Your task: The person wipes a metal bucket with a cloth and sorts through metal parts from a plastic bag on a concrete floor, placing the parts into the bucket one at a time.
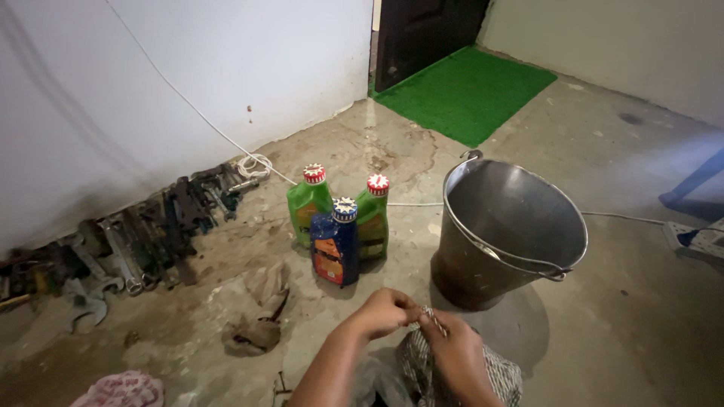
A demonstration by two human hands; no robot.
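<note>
Your left hand [383, 310] and your right hand [451, 348] meet low in the middle of the concrete floor [603, 316], near its closest edge. Both are pinched on a small checked piece of cloth [433, 316]: left fingers closed on its upper end, right fingers closed just beside them, the two hands nearly touching. The rest of the checked fabric hangs below your right hand over your lap.

Items on the floor, listed from your hands outward:

- One dark blue plastic bottle with an orange label and a white-and-blue cap [336, 243], upright, just beyond your left hand.
- Two green plastic bottles with red-and-white caps, upright, right behind the blue one: one to the left [308, 202], one to the right [374, 215], both touching or nearly touching it.
- One grey metal bucket with a wire handle [513, 226], upright, to the right of the bottles and just beyond your right hand; handle lying down along the rim.
- One crumpled brown rag [258, 316], to the left of your left forearm.
- One row of dark metal spanners and hand tools [143, 241], laid along the foot of the white wall on the left.
- One white cable [253, 164], coiled near the wall and running across behind the bottles.
- One green bristly doormat [467, 92], at the far edge before a dark door.
- One pink-and-white patterned cloth [121, 390], at the near left corner.
</note>
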